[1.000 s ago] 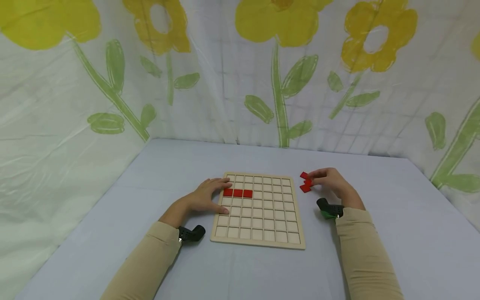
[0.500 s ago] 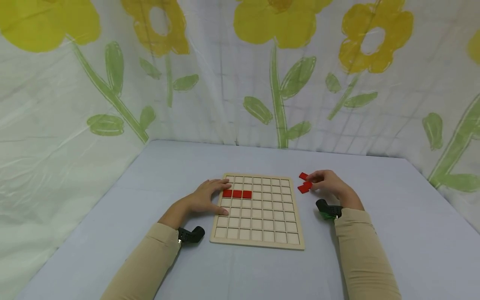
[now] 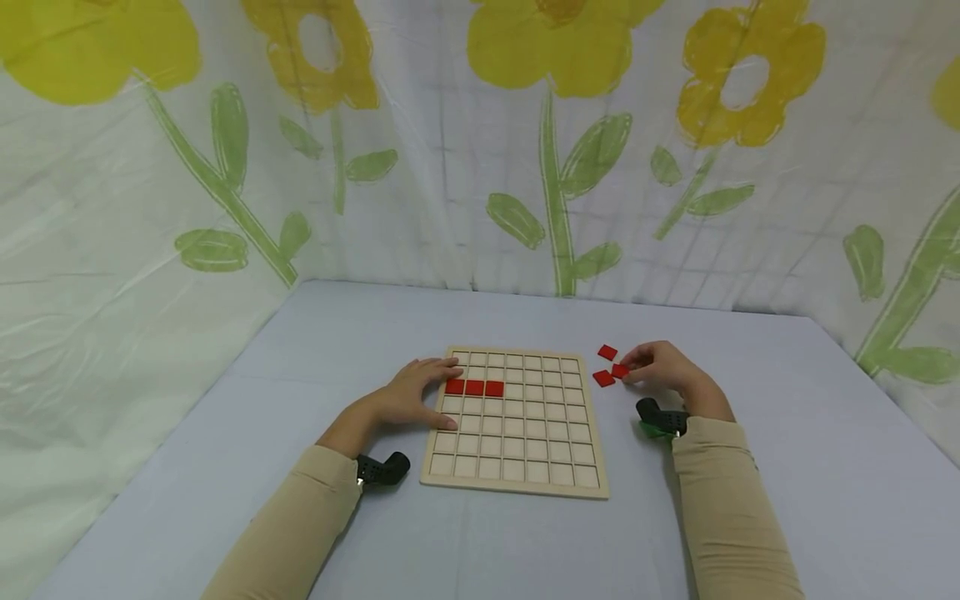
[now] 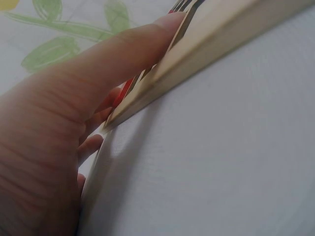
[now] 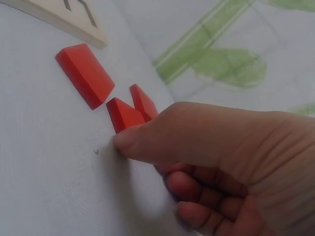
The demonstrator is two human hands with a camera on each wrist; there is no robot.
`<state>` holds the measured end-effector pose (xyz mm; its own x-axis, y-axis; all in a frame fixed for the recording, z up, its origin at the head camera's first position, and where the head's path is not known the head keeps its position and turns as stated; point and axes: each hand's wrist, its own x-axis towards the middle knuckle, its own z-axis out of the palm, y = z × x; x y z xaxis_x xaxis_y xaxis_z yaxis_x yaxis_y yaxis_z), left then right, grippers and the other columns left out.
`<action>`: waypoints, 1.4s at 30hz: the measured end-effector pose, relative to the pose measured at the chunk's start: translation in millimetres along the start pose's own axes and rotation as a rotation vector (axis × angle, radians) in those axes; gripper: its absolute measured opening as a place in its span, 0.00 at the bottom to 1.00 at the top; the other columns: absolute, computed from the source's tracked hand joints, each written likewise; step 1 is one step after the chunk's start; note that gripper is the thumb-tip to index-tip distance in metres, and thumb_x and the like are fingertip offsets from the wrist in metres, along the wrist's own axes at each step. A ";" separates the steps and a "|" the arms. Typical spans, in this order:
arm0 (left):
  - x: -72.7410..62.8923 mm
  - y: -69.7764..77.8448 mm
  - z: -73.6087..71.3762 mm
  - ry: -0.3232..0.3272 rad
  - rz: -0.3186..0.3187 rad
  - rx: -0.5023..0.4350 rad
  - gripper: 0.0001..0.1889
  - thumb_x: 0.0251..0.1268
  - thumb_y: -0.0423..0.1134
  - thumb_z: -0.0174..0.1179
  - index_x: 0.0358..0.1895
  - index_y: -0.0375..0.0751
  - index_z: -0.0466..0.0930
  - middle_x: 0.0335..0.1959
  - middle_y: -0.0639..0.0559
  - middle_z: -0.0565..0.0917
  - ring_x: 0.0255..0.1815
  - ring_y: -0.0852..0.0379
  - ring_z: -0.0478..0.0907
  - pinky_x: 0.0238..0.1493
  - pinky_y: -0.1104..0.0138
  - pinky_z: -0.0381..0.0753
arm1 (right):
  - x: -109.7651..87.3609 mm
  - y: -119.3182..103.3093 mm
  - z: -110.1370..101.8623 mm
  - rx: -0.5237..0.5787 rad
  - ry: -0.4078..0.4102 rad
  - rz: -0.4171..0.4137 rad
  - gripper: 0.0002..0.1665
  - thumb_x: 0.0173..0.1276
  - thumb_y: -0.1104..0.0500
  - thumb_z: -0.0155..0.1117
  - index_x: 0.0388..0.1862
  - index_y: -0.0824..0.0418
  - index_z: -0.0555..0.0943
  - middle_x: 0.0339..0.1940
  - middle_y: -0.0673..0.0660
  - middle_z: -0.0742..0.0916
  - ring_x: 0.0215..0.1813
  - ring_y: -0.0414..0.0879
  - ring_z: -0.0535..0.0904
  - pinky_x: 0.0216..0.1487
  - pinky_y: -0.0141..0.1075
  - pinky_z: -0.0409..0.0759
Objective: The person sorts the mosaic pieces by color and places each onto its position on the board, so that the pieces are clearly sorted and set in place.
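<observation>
On the table lies a light wooden grid board [image 3: 525, 433], with three red square tiles [image 3: 475, 387] side by side in one row at its left. My left hand [image 3: 408, 393] rests on the board's left edge, thumb and fingers spread; in the left wrist view the thumb [image 4: 133, 49] lies over the wooden rim [image 4: 197, 59]. Right of the board, my right hand [image 3: 663, 371] pinches a red tile [image 5: 124, 115] near the tabletop, thumb at its near edge and the other fingers curled. Two more loose red tiles [image 3: 603, 378] lie close by.
The board's corner [image 5: 93, 34] shows near the loose tiles in the right wrist view. A white table [image 3: 360, 325] bears everything. Behind it hangs a curtain [image 3: 420, 233] with yellow flowers.
The right-hand tiles have come apart: the nearer one slid a little left, and the pinched one shifted slightly right with the right hand. The left hand and board stay put.
</observation>
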<state>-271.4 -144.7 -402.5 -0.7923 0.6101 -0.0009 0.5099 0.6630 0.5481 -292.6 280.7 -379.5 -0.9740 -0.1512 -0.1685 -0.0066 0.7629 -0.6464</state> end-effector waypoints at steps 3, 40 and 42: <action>-0.5 -0.2 -0.6 -0.001 0.007 -0.004 0.46 0.45 0.58 0.69 0.69 0.47 0.61 0.74 0.48 0.55 0.75 0.44 0.46 0.75 0.48 0.37 | -0.2 0.9 -1.1 -0.023 0.007 -0.001 0.19 0.57 0.59 0.67 0.45 0.69 0.80 0.39 0.59 0.82 0.42 0.49 0.73 0.40 0.32 0.72; -0.9 0.1 -0.6 -0.014 -0.010 -0.003 0.46 0.46 0.58 0.68 0.70 0.48 0.60 0.75 0.50 0.54 0.76 0.45 0.45 0.76 0.50 0.36 | 6.0 -15.1 5.9 0.006 0.018 -0.121 0.17 0.55 0.58 0.69 0.39 0.69 0.81 0.33 0.55 0.85 0.35 0.42 0.74 0.38 0.32 0.73; -0.9 -0.3 -0.6 -0.017 -0.015 -0.003 0.46 0.45 0.58 0.69 0.70 0.48 0.60 0.75 0.50 0.54 0.76 0.45 0.45 0.76 0.50 0.36 | 6.4 -18.9 7.9 -0.001 0.017 -0.126 0.16 0.55 0.58 0.69 0.39 0.69 0.81 0.33 0.56 0.86 0.36 0.42 0.74 0.39 0.32 0.74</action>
<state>-271.0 -145.7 -402.2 -0.7944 0.6070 -0.0233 0.4968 0.6713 0.5500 -297.0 260.3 -374.3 -0.9692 -0.2351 -0.0735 -0.1292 0.7392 -0.6610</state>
